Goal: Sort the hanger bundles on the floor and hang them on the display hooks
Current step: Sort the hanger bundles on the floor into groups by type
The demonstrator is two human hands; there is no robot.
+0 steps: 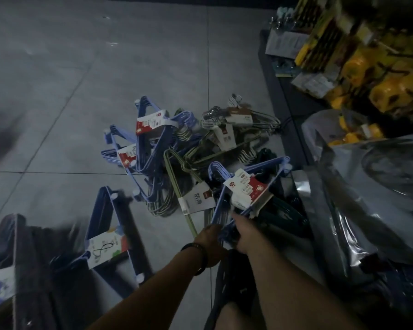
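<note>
A heap of hanger bundles lies on the grey tiled floor. Both my hands grip one blue hanger bundle (246,186) with a red and white label, at the heap's near right. My left hand (211,239), with a dark wristband, closes on its lower edge. Just to the right, my right hand (244,231) holds the same bundle. Behind it lie other blue bundles (148,129), a silver wire bundle (239,117) and a green wire bundle (177,186) with a white tag. Another blue bundle (110,234) lies at near left. No display hooks are visible.
A low dark shelf (284,91) runs along the right, stacked with yellow packaged goods (367,75). Shiny plastic-wrapped goods (367,198) crowd the near right. A cardboard box (3,270) sits at the bottom left. Bare floor tiles (81,55) stretch to the far left.
</note>
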